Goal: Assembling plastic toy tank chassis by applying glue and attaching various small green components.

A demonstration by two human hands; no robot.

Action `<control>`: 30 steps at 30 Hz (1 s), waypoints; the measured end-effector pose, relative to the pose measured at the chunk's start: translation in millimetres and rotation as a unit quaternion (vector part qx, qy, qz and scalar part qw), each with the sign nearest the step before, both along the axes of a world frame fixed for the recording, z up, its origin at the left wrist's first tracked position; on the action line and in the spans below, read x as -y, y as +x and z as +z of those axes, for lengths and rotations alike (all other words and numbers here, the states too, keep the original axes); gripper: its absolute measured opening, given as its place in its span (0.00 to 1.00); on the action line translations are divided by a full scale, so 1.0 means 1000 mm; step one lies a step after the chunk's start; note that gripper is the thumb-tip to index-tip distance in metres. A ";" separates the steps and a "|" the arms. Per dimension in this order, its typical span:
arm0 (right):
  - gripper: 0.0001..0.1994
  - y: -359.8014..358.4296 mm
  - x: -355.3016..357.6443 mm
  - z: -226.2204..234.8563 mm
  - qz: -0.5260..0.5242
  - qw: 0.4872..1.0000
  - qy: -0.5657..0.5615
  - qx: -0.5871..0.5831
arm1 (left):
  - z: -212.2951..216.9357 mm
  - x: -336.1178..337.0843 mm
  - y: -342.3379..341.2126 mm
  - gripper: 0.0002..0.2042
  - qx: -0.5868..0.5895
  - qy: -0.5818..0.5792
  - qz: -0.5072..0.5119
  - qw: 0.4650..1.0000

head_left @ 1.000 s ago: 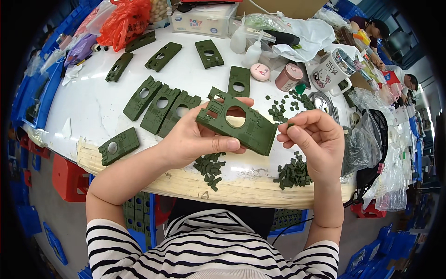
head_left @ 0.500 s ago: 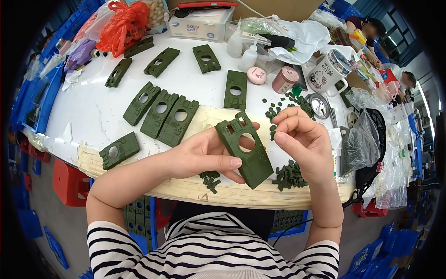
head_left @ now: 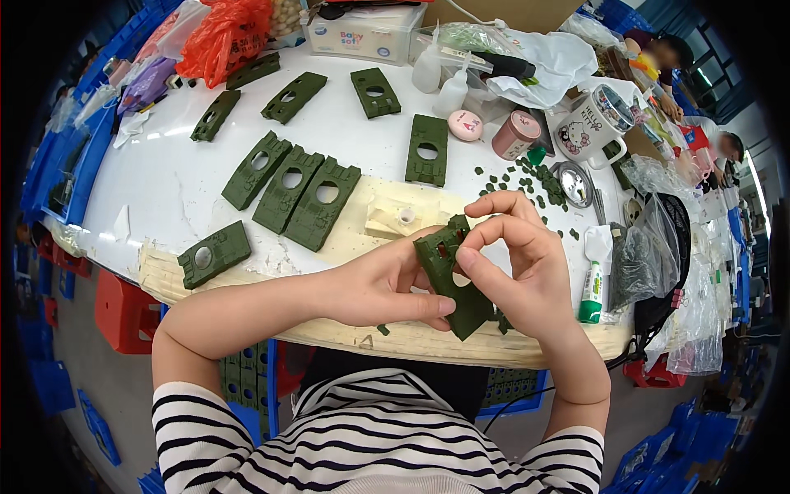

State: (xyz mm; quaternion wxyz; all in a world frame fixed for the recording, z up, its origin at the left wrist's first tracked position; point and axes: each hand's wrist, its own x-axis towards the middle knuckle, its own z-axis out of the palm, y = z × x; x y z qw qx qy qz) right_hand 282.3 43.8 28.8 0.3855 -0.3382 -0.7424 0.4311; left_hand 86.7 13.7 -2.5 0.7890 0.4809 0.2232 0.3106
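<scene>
My left hand (head_left: 383,284) grips a dark green plastic toy tank hull (head_left: 467,317), thumb on its near face and fingers behind. The hull is tilted, with a large round hole partly covered by my right hand (head_left: 531,263). My right thumb and fingertips pinch together at the hull's far end, beside its small rectangular openings. The small green piece seen in that pinch earlier is now hidden. Close beyond my hands lies a pale block with a round white fitting (head_left: 405,216). Loose small green parts (head_left: 547,185) are scattered to the far right.
Several green hulls (head_left: 311,229) lie across the white table (head_left: 164,185). At the right stand a white mug (head_left: 578,136), a pink tin (head_left: 517,136) and a green-and-white tube (head_left: 591,292). Squeeze bottles (head_left: 452,92) and a lidded plastic box (head_left: 362,37) are at the back.
My right hand has moved left and down onto the hull's far end, from being apart from it. The hull has shifted slightly right and turned in my left hand. The view has shifted slightly.
</scene>
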 end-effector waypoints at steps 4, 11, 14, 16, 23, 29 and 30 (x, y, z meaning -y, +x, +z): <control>0.04 -0.001 0.000 -0.002 -0.001 1.000 0.019 0.010 | -0.002 0.000 0.002 0.28 0.002 0.012 0.000 1.000; 0.04 -0.002 0.000 -0.005 -0.005 0.999 0.035 0.018 | -0.007 0.000 0.003 0.28 -0.003 0.038 0.010 0.999; 0.04 -0.002 -0.001 -0.006 -0.005 0.999 0.041 0.020 | -0.007 -0.003 0.000 0.32 -0.022 0.030 -0.027 0.999; 0.04 -0.002 -0.001 -0.006 -0.007 0.999 0.042 0.024 | -0.006 -0.002 0.000 0.32 -0.025 0.032 -0.023 0.999; 0.04 -0.003 0.000 -0.005 -0.011 0.997 0.062 0.036 | -0.010 0.001 0.006 0.28 0.011 0.072 0.030 0.997; 0.05 -0.003 0.001 -0.003 -0.015 0.996 0.078 0.045 | -0.013 0.001 0.003 0.33 -0.008 0.075 -0.001 0.997; 0.05 -0.003 0.002 -0.003 -0.015 0.996 0.078 0.046 | -0.012 0.001 0.003 0.33 -0.008 0.074 -0.002 0.997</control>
